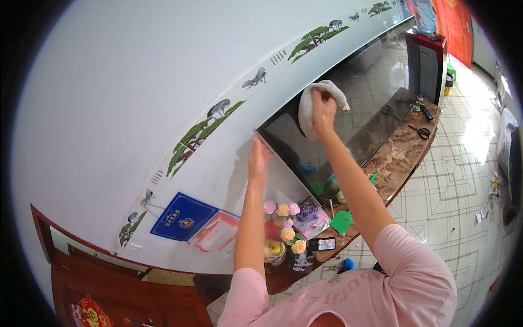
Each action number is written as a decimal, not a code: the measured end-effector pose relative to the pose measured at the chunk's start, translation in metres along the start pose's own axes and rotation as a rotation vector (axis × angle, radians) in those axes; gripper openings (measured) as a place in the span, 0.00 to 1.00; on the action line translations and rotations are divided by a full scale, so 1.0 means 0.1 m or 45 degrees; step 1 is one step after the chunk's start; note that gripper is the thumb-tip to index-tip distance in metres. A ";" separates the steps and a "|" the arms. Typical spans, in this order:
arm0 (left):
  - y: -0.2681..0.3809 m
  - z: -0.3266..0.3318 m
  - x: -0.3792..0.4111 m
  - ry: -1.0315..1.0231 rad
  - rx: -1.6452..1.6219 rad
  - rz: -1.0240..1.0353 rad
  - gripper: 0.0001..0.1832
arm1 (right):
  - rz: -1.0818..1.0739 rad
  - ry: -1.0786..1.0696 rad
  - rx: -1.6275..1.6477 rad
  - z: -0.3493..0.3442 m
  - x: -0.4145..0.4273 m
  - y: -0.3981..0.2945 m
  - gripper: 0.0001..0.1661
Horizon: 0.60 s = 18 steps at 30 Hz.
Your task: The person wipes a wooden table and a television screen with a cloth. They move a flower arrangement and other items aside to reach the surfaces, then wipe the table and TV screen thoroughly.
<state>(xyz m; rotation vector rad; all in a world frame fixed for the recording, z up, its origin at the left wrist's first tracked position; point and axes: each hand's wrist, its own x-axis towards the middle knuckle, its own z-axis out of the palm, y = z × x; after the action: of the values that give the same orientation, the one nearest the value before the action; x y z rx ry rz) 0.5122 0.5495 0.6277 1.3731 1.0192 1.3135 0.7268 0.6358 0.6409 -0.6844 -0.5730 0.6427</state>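
Note:
My right hand (325,112) grips a bunched white cloth (305,110), which lies against the dark glossy screen of a large flat television (369,88). The cloth's far end curls over above my fingers. Beside the television's near upper corner is my left hand (259,161), its fingers extended along the thin side edge. Part of that hand is blurred, and how firmly it presses on the edge is unclear. The television stands on a brown marble-patterned cabinet top (394,163), which shows again as a reflection in the screen.
Artificial flowers (287,234), a smartphone (326,244), a green plastic scoop-like piece (341,221) and a clear pack of small items (308,216) crowd the near end. Scissors (420,132) and a black remote (426,113) lie farther off. Beyond stands a water dispenser (427,65).

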 end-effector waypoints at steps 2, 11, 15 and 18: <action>0.01 -0.06 0.08 -0.008 -0.015 -0.053 0.38 | -0.145 0.046 -0.113 0.24 -0.11 0.10 0.19; -0.04 -0.12 0.14 0.005 -0.026 -0.129 0.40 | -0.356 -0.352 -0.931 0.37 -1.70 0.96 0.31; 0.08 -0.15 0.12 -0.072 -0.028 -0.136 0.45 | -0.434 -0.494 -1.047 -0.03 -1.89 1.25 0.27; 0.19 -0.24 0.16 -0.097 0.088 -0.156 0.47 | -0.572 -0.461 -1.103 -0.24 -1.83 1.23 0.26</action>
<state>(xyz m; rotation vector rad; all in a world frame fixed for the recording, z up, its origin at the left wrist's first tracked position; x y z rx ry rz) 0.4891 0.5628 0.6488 1.3797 1.0878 1.1368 0.5794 0.5727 0.4883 -1.2027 -1.3313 0.0587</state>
